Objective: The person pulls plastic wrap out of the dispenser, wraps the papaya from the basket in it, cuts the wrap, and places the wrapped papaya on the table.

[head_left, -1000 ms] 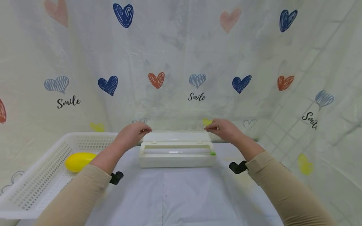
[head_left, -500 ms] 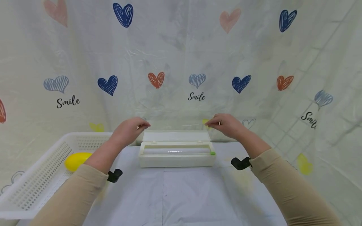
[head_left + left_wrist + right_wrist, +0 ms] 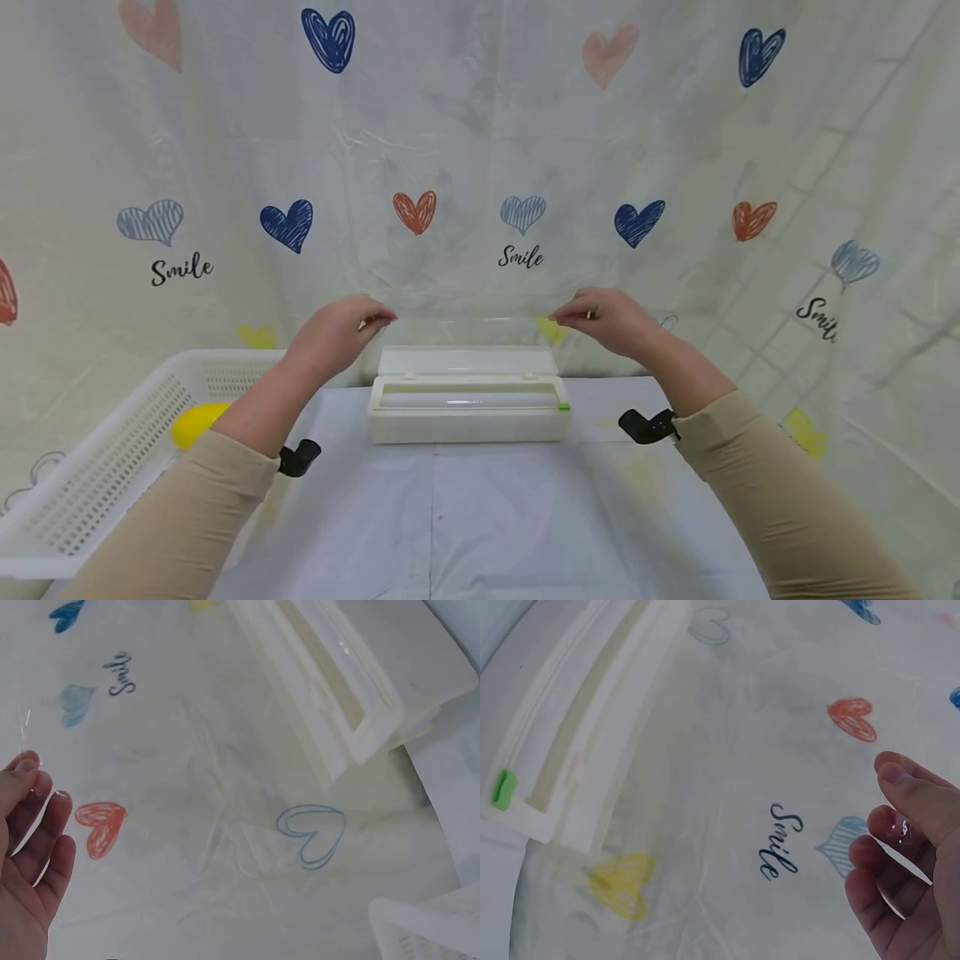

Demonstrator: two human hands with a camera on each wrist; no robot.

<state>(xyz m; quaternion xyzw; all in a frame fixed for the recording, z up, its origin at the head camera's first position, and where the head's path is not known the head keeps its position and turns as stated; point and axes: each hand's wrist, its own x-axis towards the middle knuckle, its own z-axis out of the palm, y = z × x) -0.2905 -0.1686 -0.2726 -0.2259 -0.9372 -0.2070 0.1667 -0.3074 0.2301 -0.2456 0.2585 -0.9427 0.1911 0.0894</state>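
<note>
Between my two raised hands stretches a sheet of clear cling film (image 3: 472,321), almost invisible except for its faint upper edge. My left hand (image 3: 341,329) pinches its left corner between thumb and fingers. At the opposite corner, the thumb and fingers of my right hand (image 3: 611,321) pinch it too; film glints on those fingers in the right wrist view. Below and between the hands sits a white cling film dispenser (image 3: 468,429), its lid (image 3: 468,361) tipped up at the back. Through its opening shows a roll (image 3: 468,401). A small green piece (image 3: 564,407) sits at its right end.
A white perforated basket (image 3: 82,475) stands at left, partly behind my left arm. Inside lies a smooth yellow object (image 3: 197,423), half covered by that arm. A pale cloth (image 3: 502,517) covers the table. Behind hangs a curtain (image 3: 465,125) printed with hearts.
Both hands have risen and spread slightly apart, drawing the film's edge higher above the dispenser. The dispenser and basket stay in place.
</note>
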